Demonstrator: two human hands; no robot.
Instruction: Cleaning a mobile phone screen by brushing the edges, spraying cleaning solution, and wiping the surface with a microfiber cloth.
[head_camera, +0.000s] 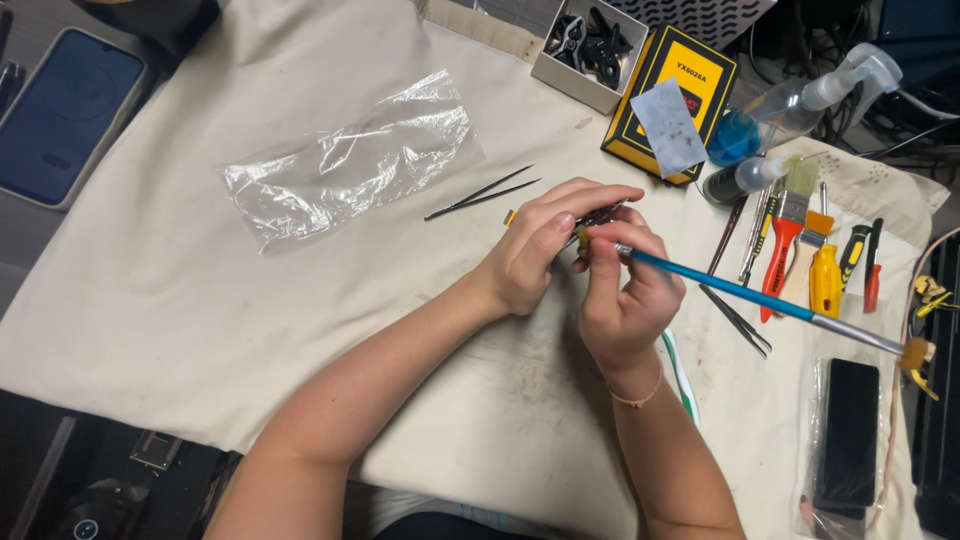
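Blue-handled brush (740, 292) meets small dark part (598, 216)
Left hand (530, 255) pinches the part; right hand (625, 300) grips the brush (handle trailing right, bristle end at the part)

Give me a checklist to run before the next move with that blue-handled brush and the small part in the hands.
1. Left hand has the small dark part pinched in its grip: ok.
2. Right hand holds the blue-handled brush near one end: ok.
3. Brush end meets the part: cannot tell, fingers hide it.
4. Brush's far end passes over the black tweezers without touching the other tools: ok.
5. Spray bottle with blue liquid lies apart from the hands: ok.
6. Cloth under the hands shows dark smudges: not ok.
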